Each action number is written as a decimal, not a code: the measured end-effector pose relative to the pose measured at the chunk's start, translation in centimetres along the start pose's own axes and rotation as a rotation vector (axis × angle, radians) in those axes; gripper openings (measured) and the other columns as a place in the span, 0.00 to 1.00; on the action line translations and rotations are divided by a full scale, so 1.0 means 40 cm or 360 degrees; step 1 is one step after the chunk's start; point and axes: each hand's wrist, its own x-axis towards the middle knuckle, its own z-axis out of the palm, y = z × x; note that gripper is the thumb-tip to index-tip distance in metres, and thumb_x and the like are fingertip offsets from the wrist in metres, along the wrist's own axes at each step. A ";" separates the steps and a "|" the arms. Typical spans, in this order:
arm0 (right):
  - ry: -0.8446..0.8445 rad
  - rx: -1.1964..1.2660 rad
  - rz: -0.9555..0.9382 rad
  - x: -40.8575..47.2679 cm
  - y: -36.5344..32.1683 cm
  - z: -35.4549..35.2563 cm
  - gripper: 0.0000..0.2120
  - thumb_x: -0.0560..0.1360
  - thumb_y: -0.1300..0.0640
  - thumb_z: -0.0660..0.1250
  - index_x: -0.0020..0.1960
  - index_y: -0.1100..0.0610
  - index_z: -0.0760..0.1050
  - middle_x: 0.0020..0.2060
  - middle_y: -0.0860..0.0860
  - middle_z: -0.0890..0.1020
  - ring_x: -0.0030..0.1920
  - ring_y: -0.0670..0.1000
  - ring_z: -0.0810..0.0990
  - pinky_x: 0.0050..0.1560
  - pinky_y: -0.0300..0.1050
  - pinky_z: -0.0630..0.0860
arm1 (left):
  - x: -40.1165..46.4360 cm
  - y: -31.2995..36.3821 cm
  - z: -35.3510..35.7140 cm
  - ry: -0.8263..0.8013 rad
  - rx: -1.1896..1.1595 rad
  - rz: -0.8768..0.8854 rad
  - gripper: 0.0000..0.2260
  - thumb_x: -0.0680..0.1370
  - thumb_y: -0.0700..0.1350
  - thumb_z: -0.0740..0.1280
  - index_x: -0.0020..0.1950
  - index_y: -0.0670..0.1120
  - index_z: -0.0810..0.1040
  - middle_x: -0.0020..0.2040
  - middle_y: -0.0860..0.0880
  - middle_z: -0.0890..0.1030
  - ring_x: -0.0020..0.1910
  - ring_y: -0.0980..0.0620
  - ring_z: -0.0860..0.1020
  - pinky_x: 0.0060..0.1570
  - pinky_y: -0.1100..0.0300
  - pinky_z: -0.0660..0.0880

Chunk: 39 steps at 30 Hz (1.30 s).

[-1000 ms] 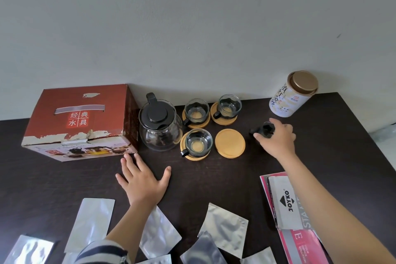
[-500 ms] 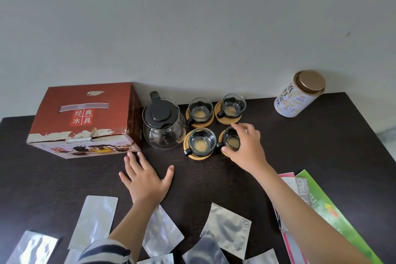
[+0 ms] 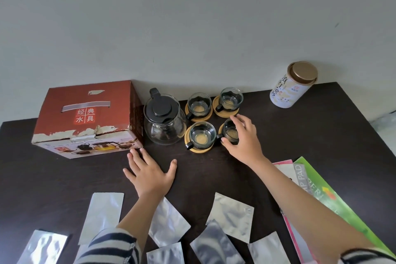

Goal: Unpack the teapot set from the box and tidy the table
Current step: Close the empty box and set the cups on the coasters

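The teapot [image 3: 164, 122] stands upright on the dark table [image 3: 321, 135], just right of the box [image 3: 85, 118] and touching or nearly touching its side. Its body is clear rounded glass, its lid and handle black plastic. The box is red-brown cardboard, closed, with white characters on top and a torn, peeling front edge.

Four glass cups with black handles sit in a square right of the teapot, each on a round bamboo coaster: back left [image 3: 198, 105], back right [image 3: 231, 99], front left [image 3: 202, 136], front right [image 3: 231, 134].

The right hand [image 3: 242, 139] curls around the front-right cup, thumb on its near side and fingers over the far rim. The left hand [image 3: 150, 174] lies flat on the table, fingers spread and straight, fingertips just short of the box's front corner.

A white tea canister [image 3: 291, 87] with a bronze lid stands well apart to the right. Silver foil pouches [image 3: 231, 217] lie scattered along the near edge. Pink and green booklets [image 3: 317, 191] lie partly under the right forearm.
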 end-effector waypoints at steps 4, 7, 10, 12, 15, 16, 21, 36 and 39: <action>-0.0231 -0.0121 0.0124 -0.003 -0.034 -0.051 0.43 0.70 0.46 0.74 0.77 0.51 0.55 0.77 0.55 0.53 0.75 0.59 0.55 0.72 0.60 0.61 | 0.000 -0.003 -0.014 -0.0032 -0.0108 -0.0036 0.46 0.69 0.69 0.62 0.75 0.40 0.56 0.76 0.39 0.55 0.76 0.41 0.49 0.71 0.39 0.49; -0.0256 -0.0204 0.0119 -0.025 -0.047 -0.103 0.49 0.67 0.47 0.77 0.78 0.52 0.51 0.78 0.55 0.51 0.77 0.57 0.51 0.75 0.59 0.52 | -0.012 0.002 -0.035 0.0042 -0.0404 -0.0105 0.41 0.70 0.61 0.69 0.73 0.37 0.60 0.74 0.38 0.59 0.75 0.40 0.53 0.72 0.41 0.50; -0.0234 -0.0090 0.0177 -0.040 -0.023 -0.171 0.46 0.68 0.52 0.76 0.77 0.53 0.54 0.78 0.55 0.52 0.77 0.57 0.51 0.74 0.57 0.56 | -0.053 0.034 -0.050 0.0196 -0.0702 -0.0208 0.34 0.71 0.50 0.72 0.70 0.35 0.64 0.70 0.37 0.61 0.71 0.36 0.60 0.70 0.42 0.57; -0.0186 -0.0029 0.0204 -0.034 0.007 -0.218 0.42 0.70 0.54 0.74 0.77 0.53 0.55 0.77 0.54 0.55 0.76 0.55 0.53 0.72 0.54 0.60 | -0.092 0.085 -0.053 0.0308 -0.0819 -0.0166 0.31 0.71 0.46 0.73 0.69 0.35 0.65 0.69 0.36 0.62 0.69 0.35 0.63 0.67 0.41 0.62; -0.0038 0.0039 0.0204 -0.003 0.045 -0.289 0.34 0.73 0.54 0.72 0.75 0.55 0.61 0.74 0.54 0.63 0.74 0.53 0.59 0.69 0.51 0.64 | -0.130 0.204 -0.053 0.0404 -0.0945 0.0083 0.28 0.71 0.43 0.72 0.66 0.33 0.68 0.68 0.35 0.63 0.67 0.36 0.64 0.64 0.42 0.66; 0.0030 0.0066 0.0197 0.011 0.059 -0.313 0.31 0.74 0.54 0.71 0.73 0.56 0.63 0.71 0.54 0.66 0.72 0.53 0.62 0.68 0.50 0.65 | -0.136 0.253 -0.054 0.0427 -0.0971 0.0177 0.27 0.71 0.43 0.72 0.66 0.33 0.68 0.67 0.35 0.63 0.67 0.37 0.65 0.64 0.42 0.67; 0.0329 0.0233 0.0131 0.095 0.157 -0.413 0.20 0.74 0.56 0.70 0.64 0.59 0.73 0.60 0.55 0.75 0.63 0.55 0.72 0.56 0.41 0.68 | -0.144 0.556 -0.060 0.0440 -0.1062 0.0538 0.27 0.71 0.44 0.73 0.65 0.35 0.68 0.64 0.38 0.67 0.65 0.40 0.67 0.62 0.52 0.68; 0.0137 0.0256 0.0014 0.371 0.383 -0.469 0.35 0.66 0.44 0.76 0.68 0.55 0.69 0.63 0.51 0.73 0.64 0.55 0.67 0.62 0.51 0.71 | 0.033 1.040 0.080 -0.0252 -0.0846 0.0539 0.46 0.64 0.60 0.77 0.73 0.45 0.59 0.69 0.48 0.65 0.67 0.50 0.67 0.61 0.54 0.71; 0.0207 0.0374 -0.0028 0.379 0.399 -0.468 0.32 0.64 0.45 0.78 0.64 0.54 0.73 0.59 0.49 0.76 0.61 0.53 0.69 0.58 0.46 0.72 | 0.055 1.058 0.097 -0.0230 -0.0889 0.0580 0.41 0.63 0.59 0.77 0.69 0.45 0.64 0.62 0.49 0.69 0.59 0.50 0.72 0.53 0.54 0.74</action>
